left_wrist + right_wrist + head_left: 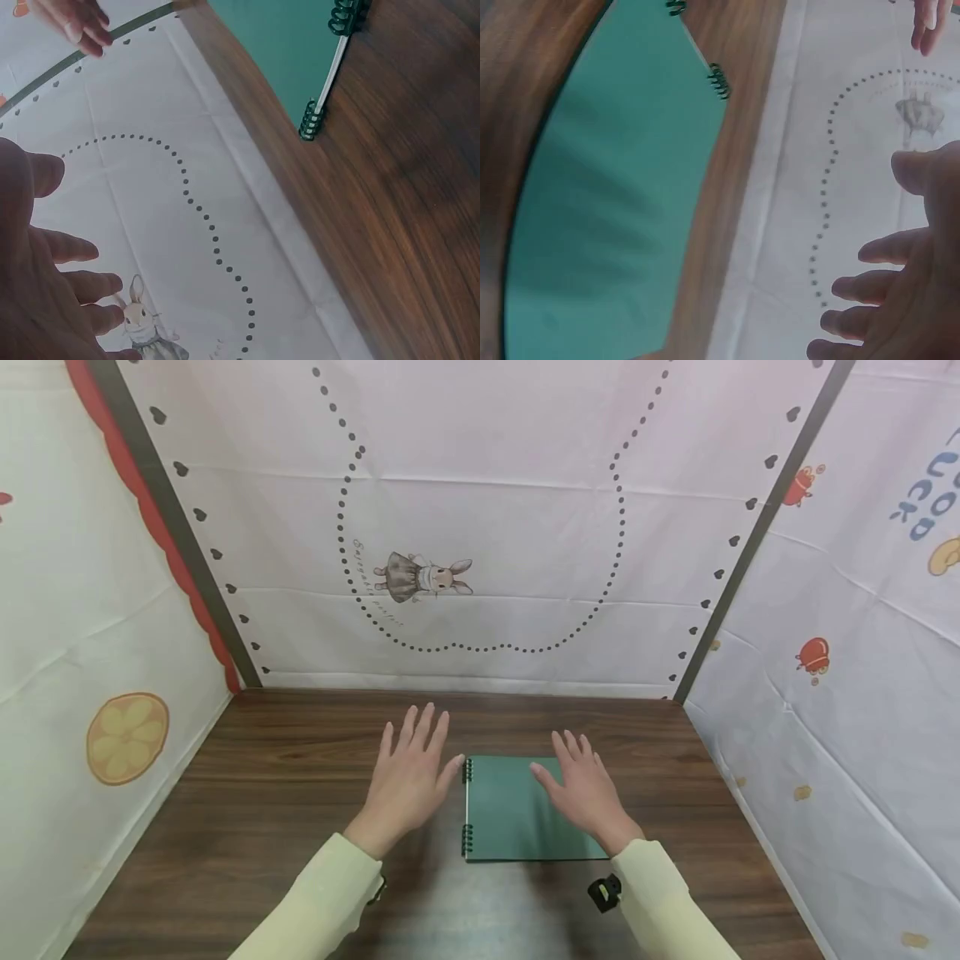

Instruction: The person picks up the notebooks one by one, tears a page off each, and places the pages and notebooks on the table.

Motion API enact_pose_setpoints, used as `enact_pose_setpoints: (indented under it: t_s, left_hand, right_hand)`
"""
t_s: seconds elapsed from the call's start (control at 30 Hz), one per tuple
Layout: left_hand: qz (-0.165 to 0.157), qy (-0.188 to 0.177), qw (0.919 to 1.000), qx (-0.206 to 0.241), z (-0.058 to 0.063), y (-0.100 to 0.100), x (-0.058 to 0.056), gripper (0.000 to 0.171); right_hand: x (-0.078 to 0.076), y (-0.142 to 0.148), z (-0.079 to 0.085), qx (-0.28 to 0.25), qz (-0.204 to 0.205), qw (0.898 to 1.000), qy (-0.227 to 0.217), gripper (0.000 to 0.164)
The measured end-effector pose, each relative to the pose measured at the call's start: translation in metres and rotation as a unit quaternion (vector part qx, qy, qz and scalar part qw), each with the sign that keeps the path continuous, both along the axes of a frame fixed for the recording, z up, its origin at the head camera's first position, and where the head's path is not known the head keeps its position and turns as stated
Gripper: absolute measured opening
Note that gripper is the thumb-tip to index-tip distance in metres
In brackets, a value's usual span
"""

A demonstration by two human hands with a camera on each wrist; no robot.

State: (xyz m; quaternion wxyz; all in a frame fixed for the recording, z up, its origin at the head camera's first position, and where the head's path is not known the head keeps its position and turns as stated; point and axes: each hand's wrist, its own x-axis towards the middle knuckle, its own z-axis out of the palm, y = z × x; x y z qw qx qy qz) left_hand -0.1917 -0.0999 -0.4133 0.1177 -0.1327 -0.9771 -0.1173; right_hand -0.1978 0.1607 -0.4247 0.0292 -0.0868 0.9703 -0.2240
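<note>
Left hand (pixel 408 781) fingers spread beside green notebook (pixel 525 810), right hand (pixel 585 793) spread over its cover, touching or hovering unclear, spiral coils (pixel 311 120) sharp in left wrist view, head view alone showing both sleeves (pixel 322 902)

head: above, looking down-forward | wrists: close, low, facing back wall | shared: green notebook (pixel 525 810), wooden table (pixel 262 793)

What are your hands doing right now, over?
Left hand open, above the table left of the notebook. Right hand open, over the green notebook. Notebook closed, flat on the table. Nothing in the way.
</note>
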Motion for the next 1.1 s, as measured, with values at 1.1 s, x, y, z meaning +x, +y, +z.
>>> enact_pose_setpoints:
  t_s: [1.1]
  left_hand:
    - [-0.083, -0.011, 0.9965, 0.007, -0.076, 0.043, 0.004, 0.063]
  right_hand:
    - [0.025, 0.059, -0.086, -0.041, -0.101, 0.989, -0.099, 0.067]
